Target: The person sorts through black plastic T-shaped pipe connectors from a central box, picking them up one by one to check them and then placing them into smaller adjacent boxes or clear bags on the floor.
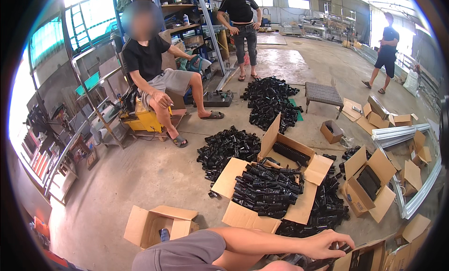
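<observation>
Forearm outstretched, the left hand [325, 244] arches at the left edge of an open brown cardboard carton [344, 262]. Its fingers curl; whether clamped, I cannot tell.

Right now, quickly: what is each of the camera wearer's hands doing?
Left hand: fingers curled at an open cardboard carton; whether it grips anything cannot be told.
Right hand: not clearly in view, cannot be told.

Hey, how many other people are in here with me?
3 in view: a seated person at upper left, a central standing person at the top, and a distant person at upper right. Others may be hidden.
</observation>
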Demonstrator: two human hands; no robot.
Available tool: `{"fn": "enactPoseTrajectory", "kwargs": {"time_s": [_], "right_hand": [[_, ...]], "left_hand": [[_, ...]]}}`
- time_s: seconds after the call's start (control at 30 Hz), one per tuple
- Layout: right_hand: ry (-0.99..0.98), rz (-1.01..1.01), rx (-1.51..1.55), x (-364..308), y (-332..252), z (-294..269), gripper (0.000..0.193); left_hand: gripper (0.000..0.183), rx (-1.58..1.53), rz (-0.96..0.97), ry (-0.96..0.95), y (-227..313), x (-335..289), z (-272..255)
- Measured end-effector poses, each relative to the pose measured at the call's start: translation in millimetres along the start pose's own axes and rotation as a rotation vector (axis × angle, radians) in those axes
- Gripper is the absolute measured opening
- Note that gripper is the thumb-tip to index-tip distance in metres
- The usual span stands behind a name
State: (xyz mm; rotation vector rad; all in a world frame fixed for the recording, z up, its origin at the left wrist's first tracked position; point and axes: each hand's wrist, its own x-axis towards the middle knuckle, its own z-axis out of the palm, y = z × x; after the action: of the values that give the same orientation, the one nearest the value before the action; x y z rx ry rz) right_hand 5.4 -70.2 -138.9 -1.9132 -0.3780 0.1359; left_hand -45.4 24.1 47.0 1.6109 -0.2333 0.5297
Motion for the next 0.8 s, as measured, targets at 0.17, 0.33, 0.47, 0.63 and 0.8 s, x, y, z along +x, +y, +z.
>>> {"fn": "enactPoseTrajectory", "kwargs": {"time_s": [0.17, 0.33, 0.47, 0.63, 0.8], "right_hand": [[0.049, -0.014, 0.088, 0, -13, -10, 0.025], [0.098, -0.029, 0.155, 2, -26, -17, 0.024], [0.173, -0.073, 0.177, 4, -42, -30, 0.023], [0.219, -0.067, 0.258, -8, -50, -33, 0.022], [0.283, -0.114, 0.349, -11, -68, -46, 0.021]], "left_hand": [[0.027, 0.008, -0.035, -0.035, 0, 0, 4], [0.027, -0.004, -0.006, -0.019, -5, 0, 5], [0.027, -0.005, -0.009, -0.052, 1, 3, 8], [0.027, 0.024, -0.029, -0.048, 5, -7, -1], [0.027, 0.057, -0.011, 0.013, 7, -15, -3]]}}
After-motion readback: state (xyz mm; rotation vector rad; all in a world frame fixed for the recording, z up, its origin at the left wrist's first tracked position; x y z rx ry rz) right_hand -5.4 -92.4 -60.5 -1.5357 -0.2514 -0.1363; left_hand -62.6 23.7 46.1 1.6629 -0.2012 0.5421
